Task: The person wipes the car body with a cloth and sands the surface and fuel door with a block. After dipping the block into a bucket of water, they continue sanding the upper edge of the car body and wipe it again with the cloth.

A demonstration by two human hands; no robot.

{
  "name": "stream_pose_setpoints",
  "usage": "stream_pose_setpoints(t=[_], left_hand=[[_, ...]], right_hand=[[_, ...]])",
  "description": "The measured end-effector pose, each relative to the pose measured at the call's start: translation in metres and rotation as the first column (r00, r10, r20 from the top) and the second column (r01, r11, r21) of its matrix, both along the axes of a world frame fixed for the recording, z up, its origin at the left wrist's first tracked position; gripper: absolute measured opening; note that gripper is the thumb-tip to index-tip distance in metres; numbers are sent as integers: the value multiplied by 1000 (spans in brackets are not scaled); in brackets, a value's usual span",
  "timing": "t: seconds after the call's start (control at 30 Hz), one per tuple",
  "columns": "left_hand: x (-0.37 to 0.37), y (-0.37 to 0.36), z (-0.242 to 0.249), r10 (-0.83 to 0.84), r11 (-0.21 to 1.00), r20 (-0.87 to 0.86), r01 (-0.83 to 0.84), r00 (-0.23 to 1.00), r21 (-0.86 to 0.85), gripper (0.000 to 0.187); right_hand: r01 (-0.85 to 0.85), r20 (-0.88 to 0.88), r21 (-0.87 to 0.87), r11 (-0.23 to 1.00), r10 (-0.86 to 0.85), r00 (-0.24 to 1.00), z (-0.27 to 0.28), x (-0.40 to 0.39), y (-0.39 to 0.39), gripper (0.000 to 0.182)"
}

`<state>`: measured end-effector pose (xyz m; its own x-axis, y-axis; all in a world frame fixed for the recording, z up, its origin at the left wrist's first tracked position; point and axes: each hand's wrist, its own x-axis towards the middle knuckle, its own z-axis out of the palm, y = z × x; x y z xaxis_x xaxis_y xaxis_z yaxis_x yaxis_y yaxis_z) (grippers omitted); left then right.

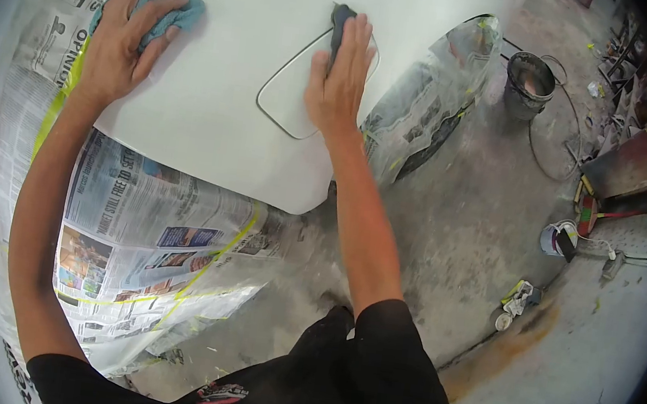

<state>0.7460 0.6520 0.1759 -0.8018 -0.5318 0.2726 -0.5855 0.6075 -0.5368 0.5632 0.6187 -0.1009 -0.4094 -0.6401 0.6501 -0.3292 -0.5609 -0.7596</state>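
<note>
A white car body panel [220, 60] fills the upper middle, with the outline of a fuel flap [284, 92] in it. At its upper left edge my left hand [127, 41] is closed round a crumpled blue-green cloth [181, 16], pressed on the surface. Over the flap, my right hand [342, 79] holds a dark block [339, 25] under its fingers and thumb, flat against the panel. Part of the block is hidden by the fingers. Newspaper [130, 194] and yellow-green tape [225, 250] border the panel below and on the left.
A wheel area covered in newspaper and plastic [435, 82] lies right of the panel. On the concrete floor stand a dark bucket [529, 83] beside a looped hose, a white tub [557, 239] and small cans [503, 321]. Clutter lines the right wall.
</note>
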Motion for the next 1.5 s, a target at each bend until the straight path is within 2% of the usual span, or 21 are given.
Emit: stream_pose_setpoints(t=[0.03,0.07,0.13,0.23,0.33,0.37,0.5,0.6,0.63,0.73,0.83,0.93,0.97,1.1,1.2,1.3,1.4,1.43,1.5], left_hand=[[0,0,1,-9,1000,11,9,1000,-12,36],[1,1,1,3,1000,5,-3,1000,6,36],[4,-1,1,21,999,-16,-21,1000,28,37],[3,-1,0,-1,1000,-16,1,1000,-12,36],[5,-2,-1,-10,1000,-46,9,999,-13,36],[5,-2,-1,-13,1000,-50,13,999,-14,36],[7,-1,-4,-20,1000,-79,20,997,-5,35],[7,-3,-1,-32,999,-82,30,996,-27,34],[9,-2,-3,-29,999,-79,27,996,-27,34],[13,-2,-3,-3,1000,-67,5,998,17,39],[12,-1,-2,-5,1000,-67,5,998,12,38],[16,-4,-3,-17,1000,-71,18,997,11,37],[16,-3,-5,-12,1000,-72,13,997,14,37],[13,-3,-1,-16,1000,-65,15,998,-6,36],[10,-3,-4,-51,998,-77,48,996,-37,33],[12,-3,-4,-37,999,-86,36,996,-16,34],[11,-3,-5,-37,999,-109,36,993,-7,33],[10,-2,-5,-43,999,-121,42,992,-14,31],[10,-2,-3,-65,997,-95,61,993,-42,31]], right_hand=[[-5,43,-27,1000,7,999,9,2,-2,58],[-159,136,-26,987,161,977,9,-4,6,56],[-444,299,-77,893,446,844,4,-27,32,52],[-330,526,13,944,274,805,11,-47,63,48],[1,388,172,985,-68,919,8,-45,42,48],[7,378,138,990,-59,924,12,-36,31,48],[119,128,217,969,-149,981,16,28,5,51],[138,8,379,915,-153,988,18,28,18,55],[115,71,285,952,-140,988,22,29,10,55],[50,81,130,990,-61,995,26,20,2,53],[110,-118,243,964,-83,990,-1,4,18,52],[91,-55,204,975,-82,995,18,10,4,52],[100,-67,131,986,-91,994,28,15,2,53],[46,-121,215,976,-20,992,13,18,27,52],[-132,-65,344,930,164,984,12,13,59,50],[-89,211,84,992,70,975,16,6,44,50],[-47,112,104,994,35,993,26,16,15,51],[68,19,118,991,-70,997,30,30,14,52],[73,-52,121,990,-67,996,29,30,20,54]])
